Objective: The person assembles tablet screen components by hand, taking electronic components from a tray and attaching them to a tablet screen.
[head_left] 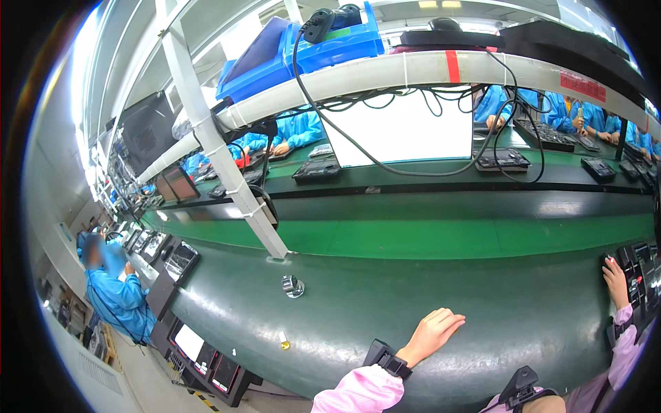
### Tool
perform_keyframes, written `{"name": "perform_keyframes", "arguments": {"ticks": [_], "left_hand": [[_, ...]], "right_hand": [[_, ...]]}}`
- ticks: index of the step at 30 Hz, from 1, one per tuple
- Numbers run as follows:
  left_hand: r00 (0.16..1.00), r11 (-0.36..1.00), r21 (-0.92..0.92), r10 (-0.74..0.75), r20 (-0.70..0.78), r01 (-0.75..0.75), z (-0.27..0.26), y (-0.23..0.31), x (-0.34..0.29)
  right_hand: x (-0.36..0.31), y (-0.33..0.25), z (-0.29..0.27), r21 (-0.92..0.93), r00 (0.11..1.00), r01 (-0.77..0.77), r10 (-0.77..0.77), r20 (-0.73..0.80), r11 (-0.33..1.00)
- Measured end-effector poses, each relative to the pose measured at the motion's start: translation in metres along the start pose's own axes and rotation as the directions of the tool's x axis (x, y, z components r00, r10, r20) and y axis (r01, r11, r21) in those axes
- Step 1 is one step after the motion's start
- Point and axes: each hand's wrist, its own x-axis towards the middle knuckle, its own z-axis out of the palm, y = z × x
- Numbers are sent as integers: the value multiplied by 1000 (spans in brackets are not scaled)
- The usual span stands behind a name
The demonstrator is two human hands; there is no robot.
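My left hand (434,334) hovers over or rests on the dark green tabletop (358,296), its fingers stretched out and lying together toward the right. I see nothing held in it; the undersides of its fingers are hidden. At the far right my right hand (615,283) reaches forward, its fingers bent against a small dark piece at the edge of a black tray of parts (642,270). What lies between those fingers is too small to make out. Pink sleeves and black wrist devices (387,359) show on both arms.
A round metal piece (292,286) and a small yellow-and-white bit (284,341) lie on the table to the left. A white post (227,165) rises behind them. A bright screen (403,131) stands beyond, under hanging cables. One person in blue (120,299) works at the left.
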Motion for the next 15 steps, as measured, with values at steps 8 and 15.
{"name": "perform_keyframes", "arguments": {"ticks": [8, 15], "left_hand": [[1000, 1000, 0, -1, 11, 1, -1, -1, -2], [1000, 1000, 23, 18, -1, -18, -5, 3, -2]], "right_hand": [[-14, -21, 11, 497, 999, 35, -16, -43, 867], [12, -144, 65, 866, 673, 258, -723, 157, 429]]}}
